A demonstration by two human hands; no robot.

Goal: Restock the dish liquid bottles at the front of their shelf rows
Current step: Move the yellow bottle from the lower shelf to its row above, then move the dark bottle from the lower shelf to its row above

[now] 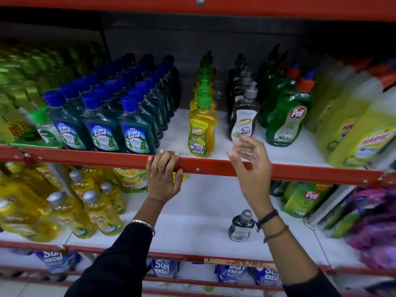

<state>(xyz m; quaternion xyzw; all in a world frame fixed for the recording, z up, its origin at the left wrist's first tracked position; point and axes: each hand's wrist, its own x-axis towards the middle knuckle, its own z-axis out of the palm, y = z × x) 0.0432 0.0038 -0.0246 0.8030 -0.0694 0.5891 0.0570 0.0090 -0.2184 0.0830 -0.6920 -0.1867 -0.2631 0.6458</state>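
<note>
Right hand (249, 156) open, fingers spread, empty, just below and in front of dark bottle (244, 116), upright at its row front. Left hand (164, 174) curled over shelf rail (107, 160), farther off. Yellow bottle (201, 130) upright between the hands.

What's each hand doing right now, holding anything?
Left hand: closed over the red shelf rail, no bottle in it.
Right hand: open, fingers spread, empty, just in front of the dark bottle.

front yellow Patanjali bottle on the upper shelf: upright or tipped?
Upright: the yellow Patanjali bottle stands on its base, green cap on top.
</note>
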